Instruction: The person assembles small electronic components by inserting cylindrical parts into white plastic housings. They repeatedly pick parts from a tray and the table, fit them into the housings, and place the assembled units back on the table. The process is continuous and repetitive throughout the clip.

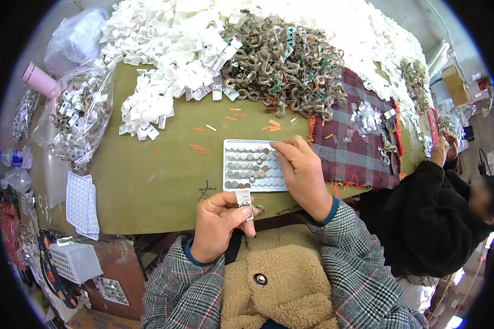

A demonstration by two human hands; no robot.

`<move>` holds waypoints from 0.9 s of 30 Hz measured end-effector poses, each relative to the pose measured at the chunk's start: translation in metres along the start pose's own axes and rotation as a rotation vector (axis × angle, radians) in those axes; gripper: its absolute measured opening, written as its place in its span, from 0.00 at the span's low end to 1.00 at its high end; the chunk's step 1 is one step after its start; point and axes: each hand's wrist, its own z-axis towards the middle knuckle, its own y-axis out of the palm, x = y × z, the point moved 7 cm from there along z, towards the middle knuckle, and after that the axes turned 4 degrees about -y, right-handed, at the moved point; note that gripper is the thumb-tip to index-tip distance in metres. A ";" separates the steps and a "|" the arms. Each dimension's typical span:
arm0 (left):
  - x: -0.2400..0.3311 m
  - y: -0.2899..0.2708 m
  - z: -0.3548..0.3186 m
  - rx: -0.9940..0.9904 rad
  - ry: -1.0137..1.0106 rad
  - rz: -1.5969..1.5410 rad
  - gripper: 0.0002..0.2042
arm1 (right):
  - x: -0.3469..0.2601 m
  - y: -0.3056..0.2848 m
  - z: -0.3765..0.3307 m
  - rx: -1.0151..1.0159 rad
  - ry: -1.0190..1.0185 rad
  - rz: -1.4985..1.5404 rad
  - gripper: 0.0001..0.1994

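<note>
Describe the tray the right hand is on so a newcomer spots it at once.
On the olive-green table, left of the plaid cloth, lies a white rectangular plastic tray under the right hand. Unlike the bare stacked trays at left, its round pockets hold small metal discs.

Grey plaid jacket sleeves, blue inner cuffs, tan fleece front, perhaps a vest

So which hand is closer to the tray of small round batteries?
Right. The right hand rests on the tray; the left hand is just below it, holding a small white clip.
</note>
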 end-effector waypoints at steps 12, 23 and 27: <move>0.001 -0.001 0.005 -0.043 -0.011 -0.081 0.11 | -0.003 0.015 0.005 -0.070 -0.108 -0.197 0.07; -0.023 0.014 -0.015 0.015 -0.049 -0.120 0.09 | -0.068 -0.014 -0.051 -0.077 -0.094 0.226 0.07; -0.031 0.022 -0.022 -0.044 -0.055 -0.123 0.08 | -0.055 -0.014 -0.057 -0.309 -0.073 0.475 0.06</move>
